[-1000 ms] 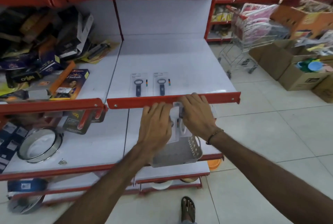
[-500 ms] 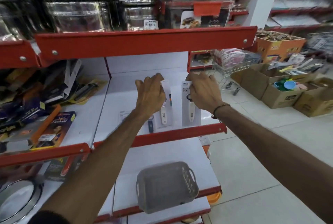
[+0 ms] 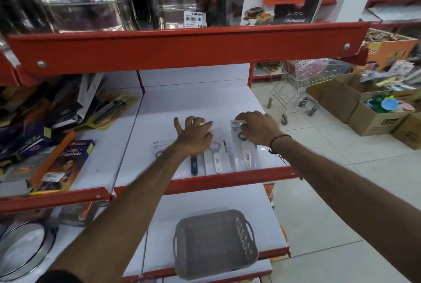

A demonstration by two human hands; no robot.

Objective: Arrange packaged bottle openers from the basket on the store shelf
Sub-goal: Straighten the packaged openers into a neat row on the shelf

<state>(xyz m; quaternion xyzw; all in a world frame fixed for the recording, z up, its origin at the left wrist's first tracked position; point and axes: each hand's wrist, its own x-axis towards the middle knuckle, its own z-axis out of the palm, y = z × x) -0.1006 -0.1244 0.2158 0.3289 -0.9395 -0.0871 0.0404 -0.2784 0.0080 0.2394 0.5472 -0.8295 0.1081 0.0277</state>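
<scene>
On the white shelf (image 3: 196,100), left hand (image 3: 193,134) spread flat, pressing a white-handled opener pack (image 3: 216,157); right hand (image 3: 257,128) curled, seemingly pinching the top of another pack (image 3: 245,153). Below, grey basket (image 3: 214,244).

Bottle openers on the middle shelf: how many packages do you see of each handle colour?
White handle: 2
Dark blue handle: 1
Handle hidden behind the arm: 1
Total: 4

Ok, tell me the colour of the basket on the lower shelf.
Grey basket, clearest in the head view.
</scene>
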